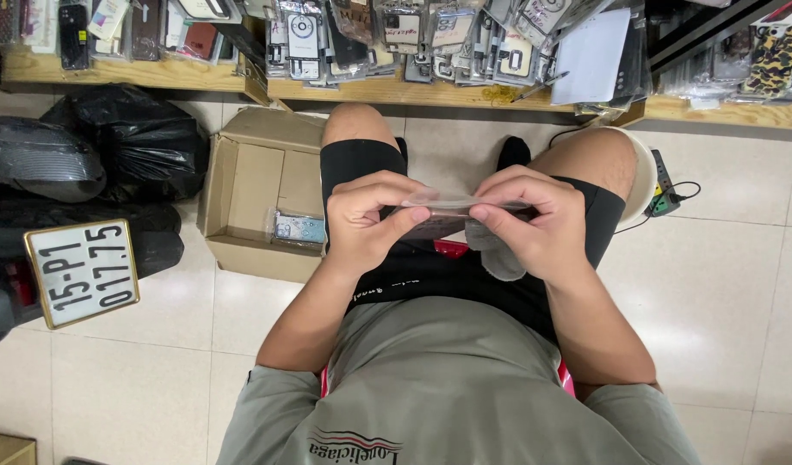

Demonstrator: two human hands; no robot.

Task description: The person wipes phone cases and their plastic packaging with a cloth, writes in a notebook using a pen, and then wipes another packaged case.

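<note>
I sit on a stool, looking down at my lap. Both hands hold a flat phone case in a clear plastic sleeve (452, 209) edge-on above my black shorts. My left hand (366, 220) pinches its left end with thumb and fingers. My right hand (534, 220) grips the right end and also has a grey cloth (497, 251) tucked under its fingers. The case's pattern is hidden at this angle.
An open cardboard box (241, 185) stands on the tiled floor to my left with one packaged case (298, 228) inside. Black plastic bags (129, 138) and a vehicle's number plate (82, 271) lie further left. A wooden shelf (396, 90) ahead holds several packaged cases. A cable and plug (663, 198) lie at right.
</note>
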